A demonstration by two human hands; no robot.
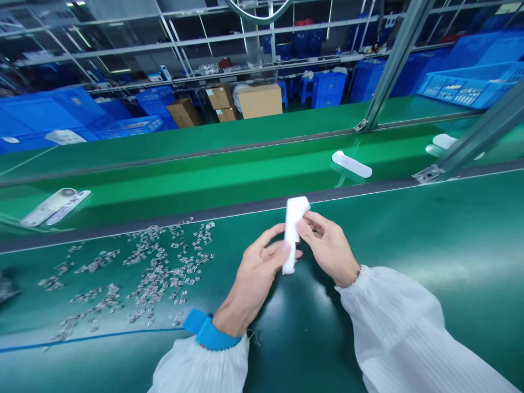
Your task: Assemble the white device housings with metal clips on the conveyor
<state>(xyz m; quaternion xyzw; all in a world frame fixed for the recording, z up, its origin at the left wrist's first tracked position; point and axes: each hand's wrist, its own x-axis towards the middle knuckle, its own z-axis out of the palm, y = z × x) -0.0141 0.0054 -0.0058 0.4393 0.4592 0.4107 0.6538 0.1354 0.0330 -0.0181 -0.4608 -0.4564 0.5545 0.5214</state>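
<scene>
A white, elongated plastic housing (297, 213) is held up over the green bench, its wider end pointing away from me. My left hand (262, 267) pinches its narrow lower part between thumb and fingers. Higher up, the thumb and fingers of my right hand (327, 243) grip the wide end from the right side. Fingers partly cover the piece, so its inner side is hidden. On the bench to the left of my hands lie many small metal clips (158, 278), scattered in loose clusters.
Beyond the bench edge runs a green conveyor belt (204, 183). On it lie a white plastic part (352, 165) and, at left, two more white pieces (55, 207). Metal posts (393, 71) rise at right. A blue cord (102, 335) leads to my left wristband. A blue basket (470, 87) stands far right.
</scene>
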